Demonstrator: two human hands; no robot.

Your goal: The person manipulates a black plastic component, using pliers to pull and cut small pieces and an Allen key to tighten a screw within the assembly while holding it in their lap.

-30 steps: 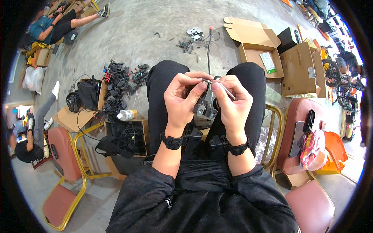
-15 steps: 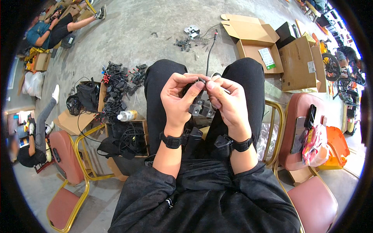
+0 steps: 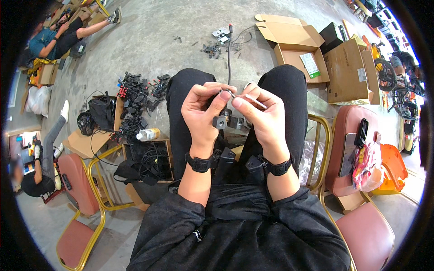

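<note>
Both hands meet above my lap, between my knees. My left hand [image 3: 199,113] pinches a small black clamp-like part [image 3: 220,122] with blocky ends and a round hole; the fingers hide much of it. From its top a black cable [image 3: 229,56] sticks up and away, ending in a red-tipped plug. My right hand [image 3: 266,119] is closed on a thin silver hex key [image 3: 256,101]. One end of the key meets the part at my left thumb; the other crosses my right fingers.
Black cabled parts [image 3: 140,104] are heaped on the floor at left, by a box of cables [image 3: 153,158] and a bottle [image 3: 148,134]. Small hardware [image 3: 211,49] lies ahead. Open cardboard boxes [image 3: 300,54] stand at right. Pink chairs [image 3: 352,153] flank me; two people sit at far left.
The cable has swung left and now stands nearly straight up. The hands have shifted slightly left, and the hex key shows more clearly in my right hand.
</note>
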